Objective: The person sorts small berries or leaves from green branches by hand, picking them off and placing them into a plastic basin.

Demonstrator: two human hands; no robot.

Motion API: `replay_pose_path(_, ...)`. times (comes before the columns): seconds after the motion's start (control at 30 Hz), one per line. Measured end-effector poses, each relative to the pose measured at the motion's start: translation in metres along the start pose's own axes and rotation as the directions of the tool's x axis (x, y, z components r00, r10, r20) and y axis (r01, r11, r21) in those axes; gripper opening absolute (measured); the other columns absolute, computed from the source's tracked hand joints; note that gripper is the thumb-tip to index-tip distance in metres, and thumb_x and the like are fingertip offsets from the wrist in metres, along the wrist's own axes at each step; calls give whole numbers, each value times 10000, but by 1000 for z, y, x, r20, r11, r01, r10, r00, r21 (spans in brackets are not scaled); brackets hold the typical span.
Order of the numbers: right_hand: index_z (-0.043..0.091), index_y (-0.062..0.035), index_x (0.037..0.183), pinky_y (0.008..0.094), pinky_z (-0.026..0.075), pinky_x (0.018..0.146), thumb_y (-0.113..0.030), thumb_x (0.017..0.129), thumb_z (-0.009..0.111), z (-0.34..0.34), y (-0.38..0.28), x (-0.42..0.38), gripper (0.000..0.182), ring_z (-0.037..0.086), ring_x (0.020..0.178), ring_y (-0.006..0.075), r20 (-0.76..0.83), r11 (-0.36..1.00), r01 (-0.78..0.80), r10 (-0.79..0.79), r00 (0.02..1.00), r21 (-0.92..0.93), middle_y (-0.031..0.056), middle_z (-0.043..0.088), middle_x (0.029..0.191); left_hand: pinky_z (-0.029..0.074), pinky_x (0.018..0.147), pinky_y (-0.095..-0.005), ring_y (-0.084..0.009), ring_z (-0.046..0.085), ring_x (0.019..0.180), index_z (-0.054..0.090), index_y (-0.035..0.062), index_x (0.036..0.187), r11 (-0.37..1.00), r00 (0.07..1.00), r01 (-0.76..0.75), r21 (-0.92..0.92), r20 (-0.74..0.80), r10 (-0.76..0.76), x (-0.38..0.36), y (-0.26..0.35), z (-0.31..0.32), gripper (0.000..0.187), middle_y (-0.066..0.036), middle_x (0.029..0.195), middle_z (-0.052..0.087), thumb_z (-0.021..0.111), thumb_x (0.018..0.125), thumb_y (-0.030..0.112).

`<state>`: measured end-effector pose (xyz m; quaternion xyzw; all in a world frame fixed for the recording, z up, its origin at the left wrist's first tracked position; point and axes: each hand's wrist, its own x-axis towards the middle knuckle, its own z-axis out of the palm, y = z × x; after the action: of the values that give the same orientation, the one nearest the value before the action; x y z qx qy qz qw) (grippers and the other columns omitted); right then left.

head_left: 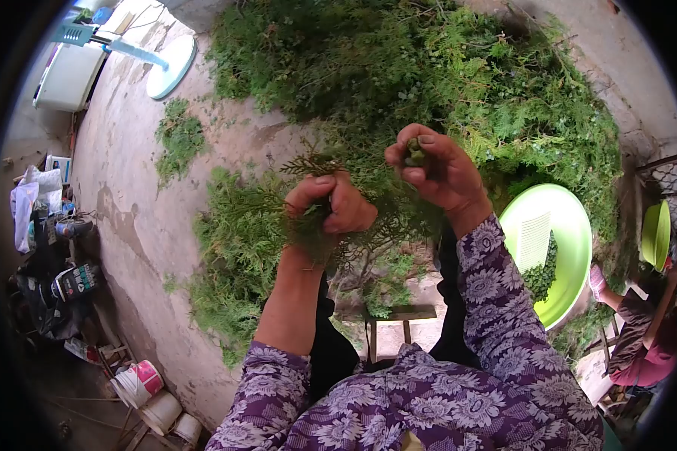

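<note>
My left hand [329,207] is closed around a leafy green sprig [308,161], whose fronds stick out on both sides of the fist. To its right and slightly higher, my right hand [445,171] pinches small green cones [414,153] between thumb and fingers. A large heap of cut green branches [384,60] lies on the floor beyond both hands and reaches round to the left of them. Right of my right forearm stands a light green basin [572,225] with a pile of small green cones [541,276] in it.
A person [647,346] sits at the far right beside another green basin [655,234]. A round fan base [171,68] stands at the upper left. Buckets [139,382] and dark bags [45,297] line the left side. A small wooden stool [402,314] is between my legs.
</note>
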<state>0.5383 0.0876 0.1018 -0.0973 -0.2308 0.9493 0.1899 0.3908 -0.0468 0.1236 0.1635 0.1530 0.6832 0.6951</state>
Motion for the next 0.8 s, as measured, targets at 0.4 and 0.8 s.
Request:
replay_pose_path(0.4, 533, -18, 952, 144, 324, 372, -155, 818, 526, 25, 7, 6, 193, 522, 575, 89, -190, 978, -101, 66, 980, -180, 80, 564, 828, 249, 428, -262, -121, 300, 388, 443, 28, 562, 963, 969, 231, 136, -119, -215, -1, -11, 7, 306, -15, 428, 338, 447, 768, 255)
replay_pose_path(0.8, 581, -11, 977, 195, 461, 599, -103, 676, 636, 18, 2, -3, 319, 566, 707, 85, 28, 871, -132, 164, 986, -473, 37, 594, 852, 241, 408, -267, -119, 279, 370, 447, 31, 566, 919, 932, 362, -156, 59, -357, -5, -39, 0, 307, -7, 423, 318, 433, 785, 245)
